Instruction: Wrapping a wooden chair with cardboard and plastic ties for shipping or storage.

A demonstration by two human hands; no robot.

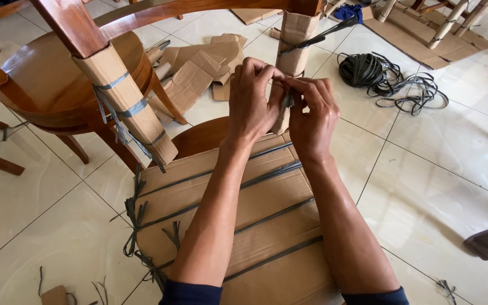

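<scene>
Pale tiled floor [436, 186], daylit.
A wooden chair [52, 79] stands left; cardboard scraps [199, 68] lie just beside it.

Both hands meet above a cardboard-wrapped chair part [238, 214] bound with dark straps, the left hand [252, 93] and the right hand [312, 116] pinching a dark strap end [287, 100] between their fingertips, with a coil of strapping [362, 69] on the tiled floor [436, 186] beyond the right hand.

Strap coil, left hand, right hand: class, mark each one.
strap coil [360, 69], head view, on its wound centre.
left hand [251, 96], head view, on its back.
right hand [313, 116], head view, on its back.
</scene>
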